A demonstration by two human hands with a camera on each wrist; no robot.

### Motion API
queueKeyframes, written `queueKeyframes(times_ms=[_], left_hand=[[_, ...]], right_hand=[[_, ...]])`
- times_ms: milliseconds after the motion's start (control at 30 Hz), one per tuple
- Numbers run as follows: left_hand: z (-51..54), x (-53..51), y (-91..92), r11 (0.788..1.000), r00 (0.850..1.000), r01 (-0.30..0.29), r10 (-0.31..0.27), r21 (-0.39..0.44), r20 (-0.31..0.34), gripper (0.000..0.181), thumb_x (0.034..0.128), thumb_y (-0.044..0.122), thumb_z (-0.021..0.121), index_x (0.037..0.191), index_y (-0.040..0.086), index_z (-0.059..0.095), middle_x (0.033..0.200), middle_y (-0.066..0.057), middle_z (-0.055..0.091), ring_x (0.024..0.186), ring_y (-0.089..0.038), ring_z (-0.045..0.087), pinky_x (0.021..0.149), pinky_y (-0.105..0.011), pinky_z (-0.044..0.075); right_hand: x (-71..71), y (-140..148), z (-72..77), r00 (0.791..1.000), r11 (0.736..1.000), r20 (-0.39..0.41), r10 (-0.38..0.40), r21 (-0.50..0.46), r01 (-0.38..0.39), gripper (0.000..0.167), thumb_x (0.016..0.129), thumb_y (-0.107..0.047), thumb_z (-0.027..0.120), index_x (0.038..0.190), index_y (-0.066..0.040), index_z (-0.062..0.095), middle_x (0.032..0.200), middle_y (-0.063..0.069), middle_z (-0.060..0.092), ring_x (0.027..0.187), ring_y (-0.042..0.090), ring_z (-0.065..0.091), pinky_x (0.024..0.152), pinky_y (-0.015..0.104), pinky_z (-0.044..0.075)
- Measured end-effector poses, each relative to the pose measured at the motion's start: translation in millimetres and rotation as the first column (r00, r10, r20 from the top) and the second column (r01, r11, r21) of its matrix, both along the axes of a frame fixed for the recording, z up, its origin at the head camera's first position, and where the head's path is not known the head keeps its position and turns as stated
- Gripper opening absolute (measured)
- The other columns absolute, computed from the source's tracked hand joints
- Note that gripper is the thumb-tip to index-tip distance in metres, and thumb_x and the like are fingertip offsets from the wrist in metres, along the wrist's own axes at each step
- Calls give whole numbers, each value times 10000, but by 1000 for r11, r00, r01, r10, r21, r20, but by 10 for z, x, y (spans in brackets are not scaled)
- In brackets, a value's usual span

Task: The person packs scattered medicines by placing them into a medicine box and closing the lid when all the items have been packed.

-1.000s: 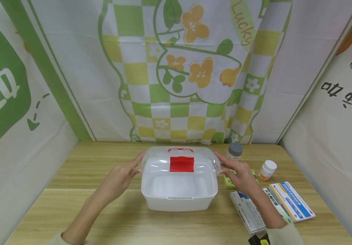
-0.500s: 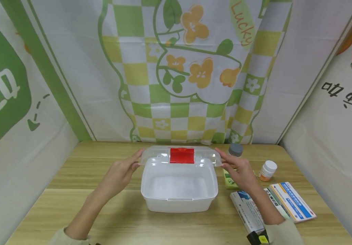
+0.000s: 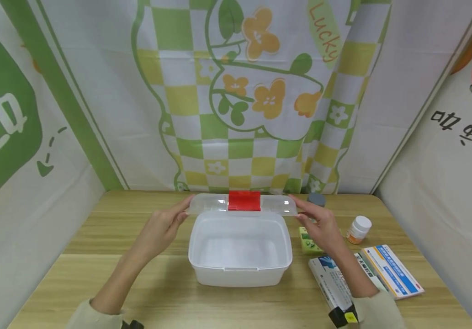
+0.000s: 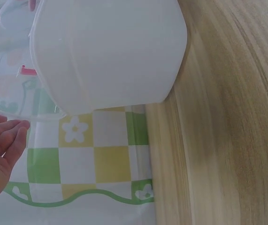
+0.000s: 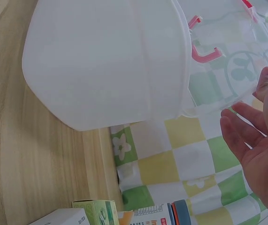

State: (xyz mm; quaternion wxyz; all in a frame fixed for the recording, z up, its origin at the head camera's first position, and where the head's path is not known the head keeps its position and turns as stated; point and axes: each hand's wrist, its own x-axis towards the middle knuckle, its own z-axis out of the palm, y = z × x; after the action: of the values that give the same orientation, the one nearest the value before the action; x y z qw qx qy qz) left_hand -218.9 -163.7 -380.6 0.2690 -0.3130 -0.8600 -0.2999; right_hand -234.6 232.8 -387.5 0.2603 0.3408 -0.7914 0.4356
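Observation:
A white plastic storage box stands on the table with its inside showing. Its clear lid, with a red latch, is raised along the back edge. At the lid's left end my left hand pinches the rim between thumb and fingers. My right hand grips the opposite end in the same way. From the right wrist view, the thumb and fingers of the right hand meet the lid's edge, and a red handle shows by the box rim. In the left wrist view the left hand is partly cut off.
Right of the box stand a white bottle, a grey-capped bottle partly hidden by my hand, and a green box. Several medicine cartons lie nearer, including a white one and a blue-and-white one. A patterned curtain hangs behind.
Both hands have tilted the lid further back, so the red latch has risen and more of the box's inside shows. The box has stayed almost in place.

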Motion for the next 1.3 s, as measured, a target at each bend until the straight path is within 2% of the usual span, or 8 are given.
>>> queueKeyframes(times_ms=[167, 433, 667, 900, 1000, 1133, 1233, 1300], left_hand=[[20, -36, 2, 1000, 1000, 1, -1, 4, -2, 423, 944, -36, 602, 1364, -56, 559, 1102, -227, 731, 706, -173, 689, 696, -363, 616], [74, -92, 9, 999, 999, -15, 14, 29, 45, 391, 978, 14, 577, 1367, -14, 576, 963, -181, 757, 516, 18, 361, 568, -237, 478], [146, -149, 23, 999, 998, -54, 54, 3, 43, 342, 992, 46, 569, 1321, -41, 606, 669, -97, 664, 580, -107, 572, 571, -243, 482], [181, -215, 34, 996, 996, -83, 82, 25, 33, 312, 1007, 99, 562, 1264, -62, 638, 512, 67, 384, 458, 29, 234, 567, -230, 478], [190, -241, 40, 995, 994, -97, 95, 37, 45, 318, 1021, 136, 550, 1248, -64, 648, 508, 47, 414, 442, -6, 285, 576, -264, 499], [208, -270, 47, 993, 993, -96, 91, 64, 71, 325, 1024, 142, 549, 1236, -81, 650, 753, -171, 730, 616, -248, 704, 701, -419, 621], [223, -292, 52, 992, 993, -89, 81, 91, 88, 325, 1022, 131, 550, 1222, -107, 646, 1012, -263, 732, 882, -414, 736, 768, -512, 610], [228, -311, 54, 991, 991, -90, 79, 101, 106, 328, 1026, 127, 541, 1221, -118, 640, 1026, -269, 727, 894, -418, 734, 779, -512, 607]], right_hand=[[-36, -5, -2, 1000, 1000, 8, -7, -16, 7, 410, 881, 87, 655, 1289, 72, 618, 1219, 253, 673, 1104, -107, 593, 818, 128, 563], [-70, -19, 39, 997, 998, 75, -21, -50, 25, 372, 924, 63, 623, 1296, 55, 618, 1210, 264, 676, 1088, -121, 594, 811, 117, 559], [-114, -27, 65, 995, 997, 87, -49, -63, 54, 353, 932, 73, 609, 1284, 44, 631, 1208, 246, 686, 964, -117, 617, 771, 95, 551], [-150, -61, 114, 981, 992, 173, -93, -64, 105, 321, 960, 3, 609, 1277, 46, 636, 1234, 239, 677, 986, -135, 617, 822, 92, 537], [-171, -69, 128, 971, 991, 224, -83, -81, 104, 322, 976, -20, 595, 1287, 60, 622, 1258, 254, 661, 992, -141, 619, 835, 109, 542], [-197, -81, 152, 952, 988, 296, -73, -108, 109, 336, 999, -59, 570, 1307, 75, 600, 1296, 268, 634, 986, -123, 634, 839, 141, 558], [-218, -98, 169, 941, 985, 327, -90, -111, 133, 341, 1004, -71, 568, 1310, 77, 598, 1295, 265, 635, 996, 87, 725, 840, 197, 582], [-233, -110, 181, 933, 983, 346, -96, -114, 143, 338, 1007, -75, 566, 1310, 69, 602, 1287, 258, 642, 1003, 204, 738, 848, 259, 596]])
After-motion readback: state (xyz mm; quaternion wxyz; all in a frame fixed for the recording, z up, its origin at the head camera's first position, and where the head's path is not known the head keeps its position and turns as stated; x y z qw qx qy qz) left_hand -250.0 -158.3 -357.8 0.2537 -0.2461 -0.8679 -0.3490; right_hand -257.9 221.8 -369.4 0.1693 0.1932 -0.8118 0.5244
